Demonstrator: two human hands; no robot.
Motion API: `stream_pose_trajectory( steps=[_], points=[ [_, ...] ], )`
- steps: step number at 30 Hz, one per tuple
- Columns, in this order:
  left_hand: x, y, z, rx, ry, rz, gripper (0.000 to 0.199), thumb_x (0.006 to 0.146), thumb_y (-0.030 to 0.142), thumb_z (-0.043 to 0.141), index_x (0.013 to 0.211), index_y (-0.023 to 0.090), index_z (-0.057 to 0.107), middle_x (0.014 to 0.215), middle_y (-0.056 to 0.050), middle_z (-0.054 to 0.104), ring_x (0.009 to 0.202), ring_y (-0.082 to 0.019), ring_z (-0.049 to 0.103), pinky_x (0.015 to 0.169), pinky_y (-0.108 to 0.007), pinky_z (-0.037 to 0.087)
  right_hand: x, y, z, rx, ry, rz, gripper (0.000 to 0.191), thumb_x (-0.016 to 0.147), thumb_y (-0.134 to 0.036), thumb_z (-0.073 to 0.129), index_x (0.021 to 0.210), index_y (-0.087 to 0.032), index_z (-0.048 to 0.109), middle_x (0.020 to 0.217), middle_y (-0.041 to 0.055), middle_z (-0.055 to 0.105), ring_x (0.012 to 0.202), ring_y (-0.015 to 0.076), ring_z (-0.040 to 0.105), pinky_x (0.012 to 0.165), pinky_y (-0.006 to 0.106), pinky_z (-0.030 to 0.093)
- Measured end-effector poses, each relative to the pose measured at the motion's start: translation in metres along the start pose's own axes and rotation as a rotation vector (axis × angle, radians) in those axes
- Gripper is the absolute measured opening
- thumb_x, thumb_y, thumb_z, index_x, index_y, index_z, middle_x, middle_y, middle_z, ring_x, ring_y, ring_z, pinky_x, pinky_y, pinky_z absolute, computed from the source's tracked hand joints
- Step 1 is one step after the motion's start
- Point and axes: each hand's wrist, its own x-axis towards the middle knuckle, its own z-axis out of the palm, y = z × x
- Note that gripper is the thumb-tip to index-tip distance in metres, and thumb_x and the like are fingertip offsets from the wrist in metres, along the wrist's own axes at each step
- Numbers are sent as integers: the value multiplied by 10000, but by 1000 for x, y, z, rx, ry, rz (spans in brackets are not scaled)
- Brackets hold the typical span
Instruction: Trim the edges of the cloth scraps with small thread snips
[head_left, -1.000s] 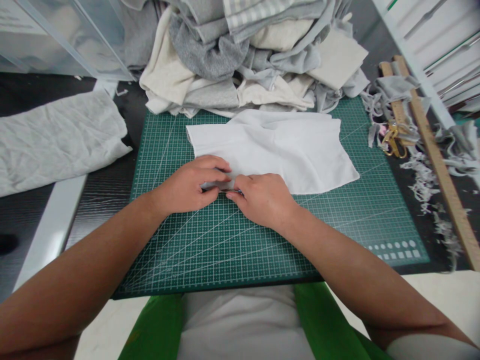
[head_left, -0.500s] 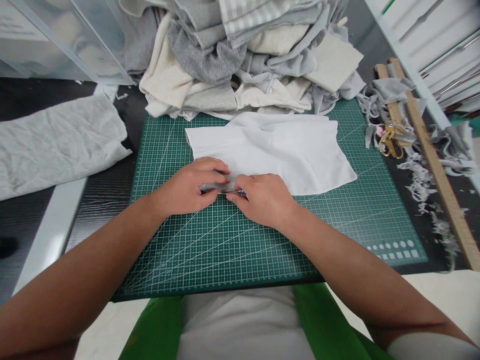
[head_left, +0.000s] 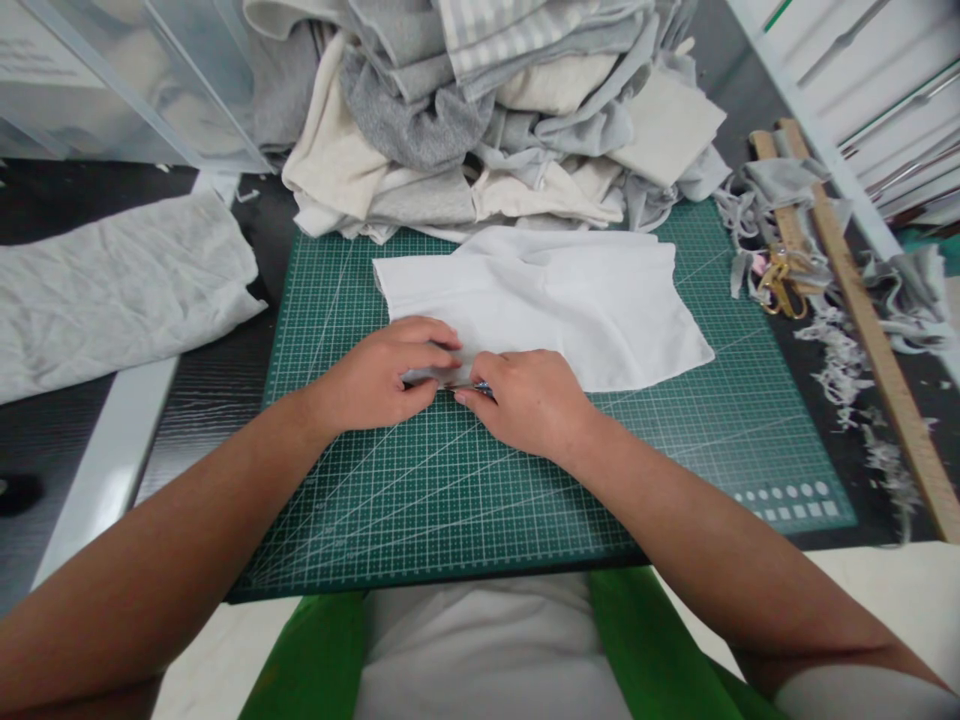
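Note:
A folded white cloth (head_left: 570,300) lies on a green gridded cutting mat (head_left: 450,510). My left hand (head_left: 382,372) rests on the cloth's near left part, its curved fingers apart on the fabric and its thumb by the near edge. Just to the right, my right hand (head_left: 525,398) is closed in a pinch around a small, thin metal tool (head_left: 483,387). The tool's narrow tip points left, toward my left thumb, at the cloth's edge. Most of the tool is hidden by my fingers, so its kind does not show.
A large heap of grey and cream fabric (head_left: 420,120) stands behind the mat. Another grey cloth (head_left: 127,290) lies to the left, near clear plastic bins (head_left: 202,90). At the right are gold-handled scissors (head_left: 781,285), a wooden ruler (head_left: 877,310) and fabric scraps (head_left: 836,365).
Both hands stay almost in place at the cloth's near edge. The whole view has shifted very slightly; the cloth lies as before.

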Motion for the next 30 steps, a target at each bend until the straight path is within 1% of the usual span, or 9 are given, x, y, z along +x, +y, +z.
stream_pose_trajectory(
  steps=[4,12,18,25,30],
  points=[
    [1,0,0,5,-3,14,267,790,100,571,1013,165,702,1203,-114,653,1135,-244,632,995,-412,533,0,0,0,-16,17,-17,308,966,-444,479,1011,-195,654,895,39,763,744,219,693,583,322,329],
    [0,-1,0,0,-3,14,270,801,113,575,1029,197,694,1209,-87,652,1151,-228,625,1010,-405,528,1,0,0,-30,0,-13,321,974,-447,470,1051,-190,646,914,47,762,770,231,698,590,328,344],
    [0,0,0,12,-4,10,244,811,113,573,1011,171,700,1204,-111,653,1137,-239,631,996,-407,534,2,0,2,-28,-11,-15,316,980,-442,466,1046,-193,648,904,43,763,761,227,695,588,329,337],
    [-1,0,0,4,-1,13,254,802,115,583,1018,175,702,1210,-106,652,1145,-237,628,1006,-398,528,2,4,2,22,13,-17,314,964,-463,486,999,-210,668,864,25,760,739,212,686,596,324,332],
    [0,-1,0,6,4,6,260,802,115,581,1021,184,702,1209,-95,652,1146,-229,628,1010,-386,527,3,3,0,35,18,-11,321,955,-473,496,1026,-212,669,873,26,762,742,215,689,602,324,337]
  ],
)
